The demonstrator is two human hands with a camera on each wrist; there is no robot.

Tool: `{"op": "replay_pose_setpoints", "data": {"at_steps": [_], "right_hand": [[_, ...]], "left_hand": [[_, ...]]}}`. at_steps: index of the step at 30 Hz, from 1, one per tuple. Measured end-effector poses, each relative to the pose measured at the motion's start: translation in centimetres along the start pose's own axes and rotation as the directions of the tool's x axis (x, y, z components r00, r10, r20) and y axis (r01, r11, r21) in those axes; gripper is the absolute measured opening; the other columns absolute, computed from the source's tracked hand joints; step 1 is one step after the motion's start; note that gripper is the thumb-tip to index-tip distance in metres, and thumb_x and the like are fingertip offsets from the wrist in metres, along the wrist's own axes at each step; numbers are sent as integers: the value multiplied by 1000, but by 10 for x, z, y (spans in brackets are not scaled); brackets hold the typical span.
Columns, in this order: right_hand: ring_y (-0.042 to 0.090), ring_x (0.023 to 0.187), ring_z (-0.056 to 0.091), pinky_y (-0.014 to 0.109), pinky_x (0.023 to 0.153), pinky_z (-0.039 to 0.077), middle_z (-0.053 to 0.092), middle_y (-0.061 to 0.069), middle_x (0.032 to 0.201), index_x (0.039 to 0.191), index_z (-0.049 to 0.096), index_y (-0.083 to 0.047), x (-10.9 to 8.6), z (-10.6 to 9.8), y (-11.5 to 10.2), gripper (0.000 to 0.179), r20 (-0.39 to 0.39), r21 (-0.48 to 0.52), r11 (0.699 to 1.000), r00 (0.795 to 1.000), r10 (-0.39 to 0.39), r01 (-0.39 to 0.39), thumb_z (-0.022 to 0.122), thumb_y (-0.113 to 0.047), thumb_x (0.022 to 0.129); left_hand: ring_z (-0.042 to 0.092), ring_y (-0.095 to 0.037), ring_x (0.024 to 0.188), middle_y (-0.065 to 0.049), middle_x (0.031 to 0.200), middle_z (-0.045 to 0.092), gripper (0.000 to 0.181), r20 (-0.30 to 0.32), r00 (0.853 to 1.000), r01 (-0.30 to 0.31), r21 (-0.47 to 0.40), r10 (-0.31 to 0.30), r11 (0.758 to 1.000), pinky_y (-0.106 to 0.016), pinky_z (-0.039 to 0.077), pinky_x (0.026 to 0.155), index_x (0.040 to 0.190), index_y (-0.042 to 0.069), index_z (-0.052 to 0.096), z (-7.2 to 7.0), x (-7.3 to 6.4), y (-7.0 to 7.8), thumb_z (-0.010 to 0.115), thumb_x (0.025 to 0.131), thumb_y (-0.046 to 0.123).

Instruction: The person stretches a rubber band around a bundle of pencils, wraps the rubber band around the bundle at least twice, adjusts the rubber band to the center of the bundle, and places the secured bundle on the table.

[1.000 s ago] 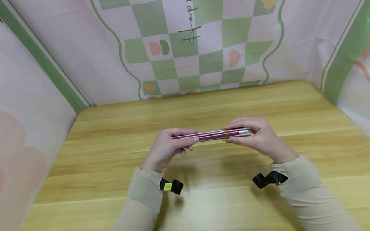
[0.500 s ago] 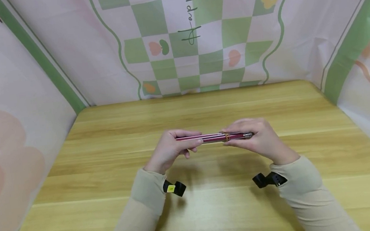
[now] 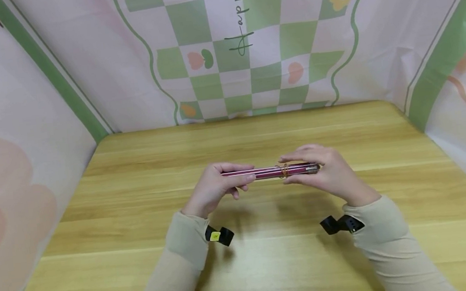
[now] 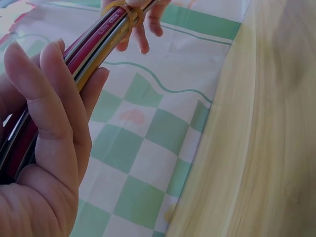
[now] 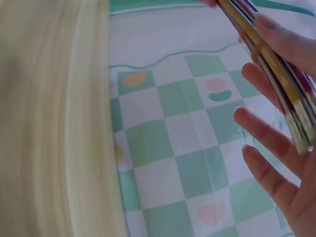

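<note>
My left hand (image 3: pixel 214 188) grips a bundle of pencils (image 3: pixel 266 173) and holds it level above the table. Several pencils are dark red with pale and dark stripes; a yellow-gold one (image 4: pixel 106 52) shows in the left wrist view. A tan rubber band (image 3: pixel 283 171) is wound round the bundle near its right part. About the banded end, my right hand (image 3: pixel 336 172) has thumb and fingers spread on either side, the fingers (image 5: pixel 269 133) largely straight. Eraser ends (image 3: pixel 312 169) point toward the right palm. The bundle's left end is hidden in my left hand.
A wood-grain table (image 3: pixel 246 272) lies under both hands. Printed cloth walls (image 3: pixel 141 79) with green-and-white checks stand behind it and at both sides. Black wrist cameras (image 3: pixel 227 236) are strapped at the sleeve cuffs.
The left hand and bundle have shifted slightly right and down. My right thumb and fingers closed in near the band, then spread apart again, showing more of the band and eraser ends.
</note>
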State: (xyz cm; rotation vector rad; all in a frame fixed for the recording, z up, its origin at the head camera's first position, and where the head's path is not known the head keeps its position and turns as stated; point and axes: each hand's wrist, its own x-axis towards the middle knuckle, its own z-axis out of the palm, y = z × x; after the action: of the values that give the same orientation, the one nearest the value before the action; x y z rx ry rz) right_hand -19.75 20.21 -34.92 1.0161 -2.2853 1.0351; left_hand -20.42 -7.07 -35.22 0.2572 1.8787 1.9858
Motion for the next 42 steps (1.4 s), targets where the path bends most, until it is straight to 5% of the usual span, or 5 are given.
{"op": "replay_pose_setpoints", "data": {"at_steps": [9,20,28,36,42], "right_hand": [[4,96,60,13,87,47,75,5,91,94,78,-7,3,-1,-3,39,-24,106,994,999,-25,27,87,12,61],[8,87,58,13,63,49,72,5,89,94,80,-7,4,5,-4,39,-31,103,991,996,-82,85,89,9,59],[14,78,62,26,69,45,77,-2,83,93,81,-15,7,9,-3,32,-26,-51,980,981,-193,192,92,-16,63],[16,80,62,27,70,44,74,3,87,98,80,-13,6,8,-4,39,-22,-76,982,984,-177,175,80,-46,78],[11,90,59,18,72,46,73,1,92,96,80,-14,4,-1,-3,37,4,-42,995,996,-93,93,93,-11,62]], "left_hand": [[64,-11,66,-6,92,75,30,-11,1000,-7,-11,7,1000,-20,48,50,111,3,75,-2,-2,2,80,83,11],[64,-11,64,-4,84,75,30,11,1000,-25,-1,25,1000,-20,47,50,111,1,74,4,-2,2,79,83,10],[64,-11,63,-7,82,75,29,32,999,-26,25,25,999,-21,49,49,110,1,75,10,-1,0,79,83,10],[65,-12,65,-12,87,75,30,29,1000,-13,41,12,999,-21,49,50,111,2,74,8,0,-1,79,83,11],[65,-12,66,-11,90,75,31,10,1000,-24,26,24,999,-21,49,49,112,2,74,4,-1,1,80,83,12]]}}
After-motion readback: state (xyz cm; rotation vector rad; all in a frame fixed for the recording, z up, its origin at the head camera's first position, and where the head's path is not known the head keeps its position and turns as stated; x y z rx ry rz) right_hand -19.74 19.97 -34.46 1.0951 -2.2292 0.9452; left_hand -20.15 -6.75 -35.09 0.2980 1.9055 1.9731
